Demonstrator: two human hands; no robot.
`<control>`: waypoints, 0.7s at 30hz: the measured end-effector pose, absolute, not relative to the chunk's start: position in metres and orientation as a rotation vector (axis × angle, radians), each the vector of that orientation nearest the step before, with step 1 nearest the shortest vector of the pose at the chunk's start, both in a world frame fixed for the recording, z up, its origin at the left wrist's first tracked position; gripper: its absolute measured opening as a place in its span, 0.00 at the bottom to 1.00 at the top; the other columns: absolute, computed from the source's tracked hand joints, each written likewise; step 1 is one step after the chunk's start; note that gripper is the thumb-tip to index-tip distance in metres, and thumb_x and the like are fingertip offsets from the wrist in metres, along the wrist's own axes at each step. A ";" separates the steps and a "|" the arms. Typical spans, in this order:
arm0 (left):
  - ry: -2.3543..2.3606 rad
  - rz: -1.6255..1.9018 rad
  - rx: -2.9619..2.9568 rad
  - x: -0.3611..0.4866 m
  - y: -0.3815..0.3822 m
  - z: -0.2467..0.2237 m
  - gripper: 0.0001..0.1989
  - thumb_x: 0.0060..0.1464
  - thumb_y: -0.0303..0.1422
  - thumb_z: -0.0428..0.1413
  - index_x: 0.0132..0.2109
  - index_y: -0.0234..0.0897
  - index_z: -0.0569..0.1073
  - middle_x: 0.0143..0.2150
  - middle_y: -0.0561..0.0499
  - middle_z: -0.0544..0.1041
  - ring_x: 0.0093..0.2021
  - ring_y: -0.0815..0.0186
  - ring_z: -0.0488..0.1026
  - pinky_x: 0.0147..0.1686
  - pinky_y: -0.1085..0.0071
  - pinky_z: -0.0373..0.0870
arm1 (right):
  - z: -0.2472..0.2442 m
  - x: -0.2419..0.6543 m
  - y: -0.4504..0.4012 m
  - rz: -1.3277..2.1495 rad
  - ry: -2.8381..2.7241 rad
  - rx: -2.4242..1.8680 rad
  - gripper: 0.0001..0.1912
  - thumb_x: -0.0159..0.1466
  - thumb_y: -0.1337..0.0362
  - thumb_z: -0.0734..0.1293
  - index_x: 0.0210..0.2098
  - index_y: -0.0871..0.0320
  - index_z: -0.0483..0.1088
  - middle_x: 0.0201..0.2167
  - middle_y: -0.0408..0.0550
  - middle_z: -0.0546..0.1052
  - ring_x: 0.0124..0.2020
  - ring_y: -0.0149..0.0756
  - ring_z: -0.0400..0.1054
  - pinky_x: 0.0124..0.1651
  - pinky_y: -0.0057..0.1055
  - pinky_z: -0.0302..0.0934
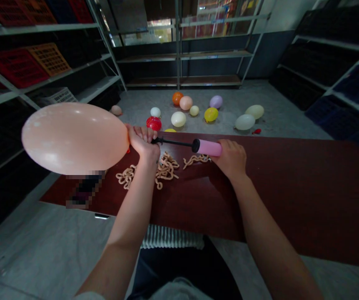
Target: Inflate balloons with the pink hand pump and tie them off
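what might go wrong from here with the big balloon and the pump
The peach balloon already looks large and taut, so more air might burst it.

The left hand grips at the balloon's neck, by the pump's black end; if that grip loosens, air could escape or the balloon could fly off.

The thin black rod is exposed between the left hand and the pink barrel in the right hand; a crooked push might bend it.

Head-worn view, forward and down over table [292, 187]
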State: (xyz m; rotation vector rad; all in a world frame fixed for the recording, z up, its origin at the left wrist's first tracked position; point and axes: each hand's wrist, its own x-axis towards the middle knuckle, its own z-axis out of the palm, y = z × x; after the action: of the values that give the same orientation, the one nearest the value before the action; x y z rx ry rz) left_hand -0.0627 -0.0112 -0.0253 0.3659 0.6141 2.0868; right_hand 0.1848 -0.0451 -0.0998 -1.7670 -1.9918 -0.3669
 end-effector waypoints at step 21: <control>0.718 1.893 0.609 -0.026 -0.019 -0.037 0.33 0.65 0.59 0.37 0.22 0.40 0.42 0.16 0.57 0.39 0.17 0.69 0.38 0.20 0.67 0.45 | -0.088 0.146 -0.059 -0.379 -2.037 -1.710 0.18 0.63 0.56 0.65 0.50 0.58 0.70 0.43 0.54 0.78 0.44 0.48 0.67 0.44 0.39 0.53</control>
State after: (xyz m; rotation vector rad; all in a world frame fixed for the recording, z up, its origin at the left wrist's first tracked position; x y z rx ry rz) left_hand -0.0256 -0.0186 -0.0368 0.6086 0.7185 1.8928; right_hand 0.1464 -0.0592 -0.0877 -1.7100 -2.0371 -0.3787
